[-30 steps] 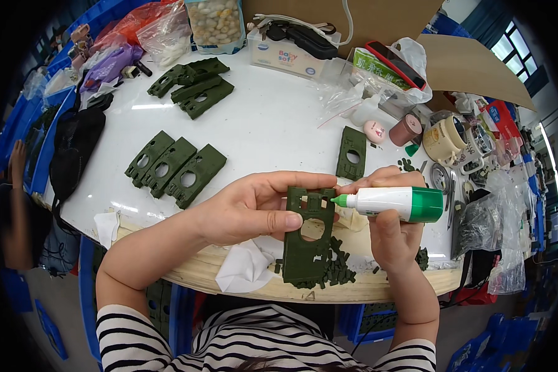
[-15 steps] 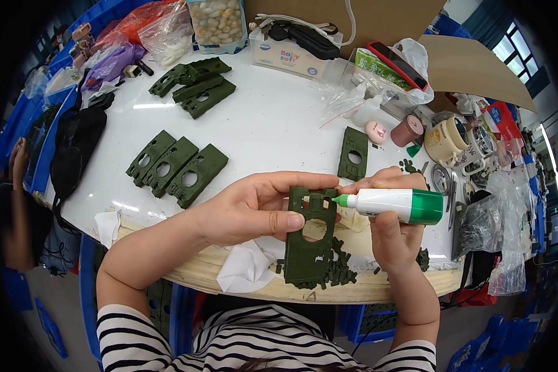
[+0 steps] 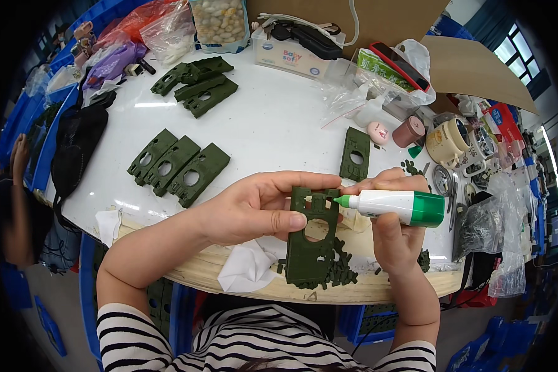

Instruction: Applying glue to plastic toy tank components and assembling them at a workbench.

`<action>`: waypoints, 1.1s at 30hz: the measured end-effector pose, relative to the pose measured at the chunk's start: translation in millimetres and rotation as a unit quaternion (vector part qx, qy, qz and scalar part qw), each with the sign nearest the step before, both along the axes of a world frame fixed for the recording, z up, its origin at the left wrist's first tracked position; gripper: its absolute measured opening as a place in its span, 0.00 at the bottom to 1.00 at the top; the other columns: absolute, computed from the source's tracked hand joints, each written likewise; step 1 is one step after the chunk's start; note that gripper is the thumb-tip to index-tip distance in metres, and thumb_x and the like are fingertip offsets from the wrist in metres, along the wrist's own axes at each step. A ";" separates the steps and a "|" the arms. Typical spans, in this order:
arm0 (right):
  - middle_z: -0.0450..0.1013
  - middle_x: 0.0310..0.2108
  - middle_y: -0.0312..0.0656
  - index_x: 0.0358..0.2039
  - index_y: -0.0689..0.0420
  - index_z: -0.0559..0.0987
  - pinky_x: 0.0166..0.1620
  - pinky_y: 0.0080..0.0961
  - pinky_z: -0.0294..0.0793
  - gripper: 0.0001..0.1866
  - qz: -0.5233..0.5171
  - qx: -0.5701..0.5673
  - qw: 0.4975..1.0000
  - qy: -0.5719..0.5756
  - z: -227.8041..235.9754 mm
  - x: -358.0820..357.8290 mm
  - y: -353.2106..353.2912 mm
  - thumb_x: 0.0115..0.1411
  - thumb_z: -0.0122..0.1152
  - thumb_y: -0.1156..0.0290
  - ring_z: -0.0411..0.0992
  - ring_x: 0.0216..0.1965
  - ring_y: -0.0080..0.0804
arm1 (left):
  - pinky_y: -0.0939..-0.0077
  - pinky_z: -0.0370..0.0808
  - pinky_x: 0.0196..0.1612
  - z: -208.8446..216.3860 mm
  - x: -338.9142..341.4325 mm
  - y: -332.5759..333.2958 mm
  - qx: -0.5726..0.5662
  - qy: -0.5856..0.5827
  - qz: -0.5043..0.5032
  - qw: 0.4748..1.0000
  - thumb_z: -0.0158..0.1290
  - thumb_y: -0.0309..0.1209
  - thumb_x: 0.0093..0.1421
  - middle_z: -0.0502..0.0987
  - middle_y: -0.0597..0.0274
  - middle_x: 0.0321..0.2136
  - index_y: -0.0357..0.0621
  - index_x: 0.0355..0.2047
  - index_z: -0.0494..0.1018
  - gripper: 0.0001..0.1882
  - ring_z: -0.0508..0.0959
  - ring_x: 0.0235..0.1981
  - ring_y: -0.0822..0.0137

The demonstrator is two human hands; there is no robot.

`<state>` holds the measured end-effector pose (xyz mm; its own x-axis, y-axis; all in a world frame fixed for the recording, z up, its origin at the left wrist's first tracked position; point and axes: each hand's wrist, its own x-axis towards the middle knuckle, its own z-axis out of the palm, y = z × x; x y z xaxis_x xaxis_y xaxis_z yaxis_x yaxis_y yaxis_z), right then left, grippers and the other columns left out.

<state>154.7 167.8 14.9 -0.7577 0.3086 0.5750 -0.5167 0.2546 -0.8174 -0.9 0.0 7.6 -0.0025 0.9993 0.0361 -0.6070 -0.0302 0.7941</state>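
Observation:
My left hand [image 3: 263, 208] is closed on a dark green plastic model hull [image 3: 309, 260], a long flat part with a round hole, thumb on its near-left side and fingers behind. My right hand [image 3: 398, 239] grips a white glue bottle [image 3: 387, 206] with a green base and green nozzle, held sideways. The nozzle tip points left at the hull's upper right edge; whether it touches cannot be made out. Below and beside the hull, small dark green pieces [image 3: 343, 266] lie heaped at the table's front edge. Another green hull [image 3: 356, 155] rests just beyond my right hand.
Three green hulls [image 3: 178, 168] lie side by side at left, with more stacked hulls [image 3: 201, 87] farther back. A crumpled white tissue [image 3: 247, 268] sits at the front edge. Cups [image 3: 446, 142], a pink spool [image 3: 409, 131], tweezers [image 3: 454, 198] and plastic bags crowd the right side.
Almost nothing differs; the whole view has shifted very slightly. Both hands keep their hold, with the nozzle still at the hull's upper right edge.

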 end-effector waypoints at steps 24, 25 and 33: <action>0.76 0.39 0.50 0.45 0.63 0.68 0.46 0.29 0.69 0.16 0.036 -0.021 0.999 0.002 -2.6 0.7 4.0 0.63 0.57 0.66 0.69 0.44 0.34 | 0.65 0.73 0.55 -4.2 -1.6 0.5 0.032 -0.006 -0.006 0.999 0.47 0.23 0.65 0.66 0.53 0.58 0.37 0.64 0.54 0.28 0.71 0.56 0.63; 0.76 0.39 0.50 0.45 0.63 0.69 0.46 0.29 0.69 0.16 0.037 -0.020 0.999 0.005 -2.8 0.6 3.7 0.63 0.57 0.66 0.69 0.44 0.34 | 0.65 0.73 0.55 -3.2 -1.3 0.3 0.030 -0.010 -0.007 0.999 0.47 0.23 0.65 0.66 0.52 0.58 0.38 0.64 0.54 0.28 0.71 0.56 0.63; 0.75 0.39 0.49 0.45 0.64 0.70 0.46 0.29 0.69 0.16 0.035 0.002 0.999 0.013 -2.1 0.1 3.5 0.63 0.57 0.65 0.69 0.44 0.34 | 0.62 0.70 0.58 1.1 0.2 -1.1 -0.002 -0.023 0.005 1.000 0.55 0.27 0.60 0.65 0.47 0.58 0.30 0.64 0.51 0.36 0.68 0.59 0.55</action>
